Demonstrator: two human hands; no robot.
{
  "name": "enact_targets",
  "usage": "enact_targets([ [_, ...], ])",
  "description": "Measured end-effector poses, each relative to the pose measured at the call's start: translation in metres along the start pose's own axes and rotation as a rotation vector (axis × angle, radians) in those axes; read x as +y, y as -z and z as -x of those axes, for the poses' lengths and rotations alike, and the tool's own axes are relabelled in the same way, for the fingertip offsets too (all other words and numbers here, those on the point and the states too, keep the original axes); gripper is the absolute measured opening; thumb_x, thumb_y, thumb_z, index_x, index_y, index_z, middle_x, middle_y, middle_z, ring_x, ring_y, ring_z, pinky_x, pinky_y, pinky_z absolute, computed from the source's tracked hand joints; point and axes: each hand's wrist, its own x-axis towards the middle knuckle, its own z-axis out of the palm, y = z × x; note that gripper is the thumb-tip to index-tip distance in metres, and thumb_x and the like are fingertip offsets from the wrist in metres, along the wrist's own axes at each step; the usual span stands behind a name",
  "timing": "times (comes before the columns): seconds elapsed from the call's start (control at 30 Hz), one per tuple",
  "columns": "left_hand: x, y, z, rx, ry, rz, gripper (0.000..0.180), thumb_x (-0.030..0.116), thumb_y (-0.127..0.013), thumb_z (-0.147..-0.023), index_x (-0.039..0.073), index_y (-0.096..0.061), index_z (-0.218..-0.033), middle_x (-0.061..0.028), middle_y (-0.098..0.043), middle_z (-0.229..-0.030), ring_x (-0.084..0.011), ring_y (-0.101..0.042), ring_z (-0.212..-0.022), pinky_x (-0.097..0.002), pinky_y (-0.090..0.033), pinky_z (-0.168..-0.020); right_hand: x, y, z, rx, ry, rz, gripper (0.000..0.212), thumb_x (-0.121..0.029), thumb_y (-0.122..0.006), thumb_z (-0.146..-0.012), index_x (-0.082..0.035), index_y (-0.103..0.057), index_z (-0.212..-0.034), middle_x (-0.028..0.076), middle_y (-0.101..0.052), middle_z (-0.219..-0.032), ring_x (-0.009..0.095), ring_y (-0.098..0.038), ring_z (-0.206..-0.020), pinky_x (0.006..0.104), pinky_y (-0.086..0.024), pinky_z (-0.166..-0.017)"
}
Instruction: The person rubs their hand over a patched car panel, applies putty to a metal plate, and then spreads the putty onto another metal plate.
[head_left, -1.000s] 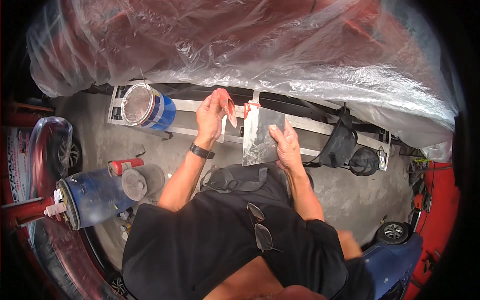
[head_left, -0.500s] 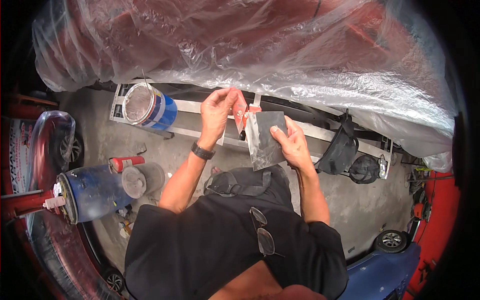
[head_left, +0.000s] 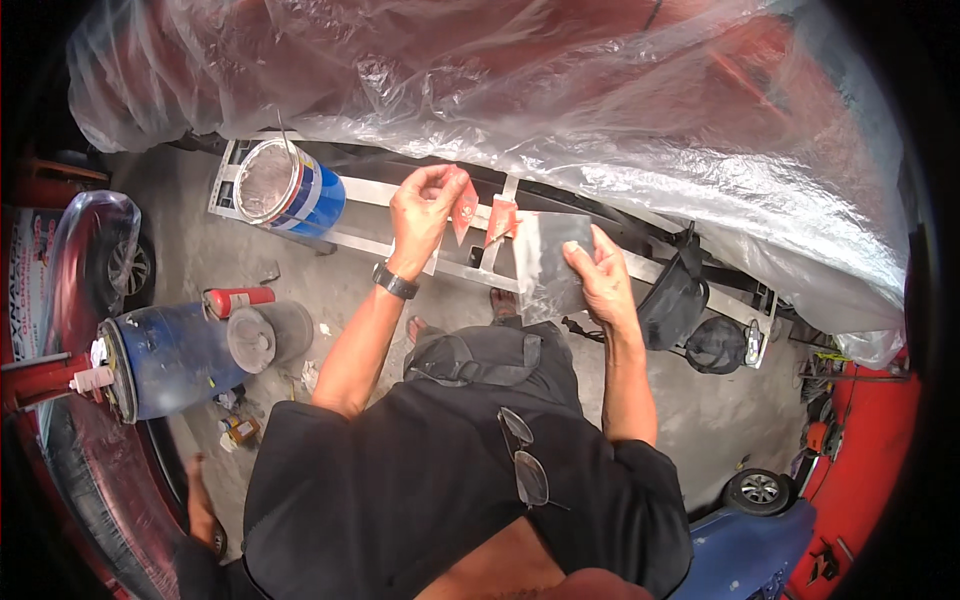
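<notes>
Pinched between the thumb and fingers of my left hand point(head_left: 425, 210) is a thin red pointed piece point(head_left: 463, 208), its tip hanging down; its kind is unclear. My right hand point(head_left: 600, 275) grips a flat dark grey rectangular plate point(head_left: 560, 265) by its right edge, thumb on top. A whitish smear runs down the plate's left side. Between the two, a red patch point(head_left: 502, 218) shows beside the plate, against a pale metal frame point(head_left: 370, 212); I cannot tell what it belongs to. The red piece and the plate are apart.
Clear plastic sheeting point(head_left: 480, 90) drapes a red surface ahead. A blue paint can point(head_left: 322, 203) rests on the frame's left end, a black bag point(head_left: 675, 300) on its right. To the left are a blue drum point(head_left: 175, 360), a fire extinguisher point(head_left: 240, 299) and another person's arm point(head_left: 200, 500).
My left hand has drawn the red piece slightly left, and my right hand has shifted the plate right, widening the gap. Another person's arm has appeared at lower left.
</notes>
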Motion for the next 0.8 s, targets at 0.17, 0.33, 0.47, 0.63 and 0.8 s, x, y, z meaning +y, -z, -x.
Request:
enact_targets([
  [0.17, -0.061, 0.003, 0.023, -0.167, 0.163, -0.470, 0.037, 0.031, -0.074, -0.086, -0.002, -0.072, -0.103, -0.0138, -0.073, -0.090, -0.0175, -0.070, -0.081, -0.0290, -0.054, -0.072, 0.014, 0.044, 0.009, 0.182, 0.013, -0.153, 0.030, -0.007, -0.059, -0.094, 0.003, -0.057, -0.122, 0.008, -0.066, -0.112, 0.012, -0.061, -0.100, 0.0272, -0.047, -0.091],
  [0.33, -0.086, -0.018, 0.039, -0.147, 0.248, -0.417, 0.031, 0.021, -0.067, -0.090, -0.008, -0.063, -0.100, -0.0157, -0.068, -0.072, -0.0210, -0.066, -0.057, -0.0342, -0.052, -0.052, 0.028, 0.064, 0.024, 0.247, -0.026, -0.181, 0.035, -0.007, -0.060, -0.094, 0.005, -0.054, -0.126, 0.010, -0.066, -0.116, 0.014, -0.061, -0.103, 0.0291, -0.045, -0.094],
  [0.47, -0.113, -0.017, 0.030, -0.104, 0.141, -0.538, 0.039, 0.024, -0.068, -0.089, -0.010, -0.060, -0.107, -0.0208, -0.069, -0.082, -0.0259, -0.069, -0.064, -0.0363, -0.054, -0.059, 0.029, 0.064, 0.034, 0.256, -0.040, -0.167, 0.037, -0.008, -0.060, -0.094, 0.005, -0.054, -0.128, 0.010, -0.065, -0.117, 0.014, -0.060, -0.104, 0.0295, -0.045, -0.095],
  [0.63, -0.141, -0.020, 0.027, -0.106, 0.161, -0.544, 0.045, 0.031, -0.067, -0.089, -0.009, -0.062, -0.108, -0.0263, -0.069, -0.095, -0.0344, -0.070, -0.088, -0.0411, -0.055, -0.079, 0.033, 0.069, 0.040, 0.250, -0.088, -0.148, 0.037, -0.008, -0.061, -0.093, 0.005, -0.054, -0.127, 0.010, -0.064, -0.118, 0.015, -0.059, -0.106, 0.0298, -0.044, -0.096],
  [0.8, -0.139, -0.018, 0.029, -0.134, 0.002, -0.622, 0.034, 0.023, -0.058, -0.095, -0.008, -0.063, -0.106, -0.0293, -0.067, -0.099, -0.0436, -0.066, -0.091, -0.0469, -0.051, -0.082, 0.039, 0.065, 0.036, 0.250, -0.120, -0.265, 0.036, -0.007, -0.061, -0.092, 0.002, -0.056, -0.126, 0.008, -0.066, -0.114, 0.014, -0.061, -0.103, 0.0299, -0.046, -0.094],
])
